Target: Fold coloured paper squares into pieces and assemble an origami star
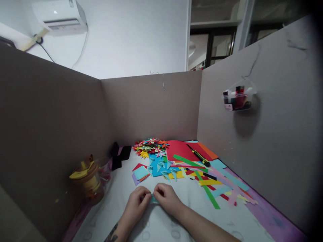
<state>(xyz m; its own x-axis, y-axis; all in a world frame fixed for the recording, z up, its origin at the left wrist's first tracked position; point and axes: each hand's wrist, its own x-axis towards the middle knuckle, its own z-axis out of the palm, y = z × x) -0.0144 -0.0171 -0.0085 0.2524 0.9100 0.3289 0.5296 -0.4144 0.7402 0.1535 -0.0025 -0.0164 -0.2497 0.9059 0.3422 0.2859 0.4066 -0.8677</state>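
My left hand and my right hand meet over the near middle of the table. Between their fingertips is a small piece of light blue paper, pinched from both sides; the fingers cover much of it, so its folds are hard to make out. Just beyond the hands lies a stack of small paper squares, light blue on top. Several folded light blue paper pieces rest on a blue sheet farther back.
Colourful folded paper stars are heaped at the back. A yellow-black utility knife lies on red paper. Paper strips scatter to the right. At left stands a lidded cup. Grey partitions enclose the table; a clear basket hangs right.
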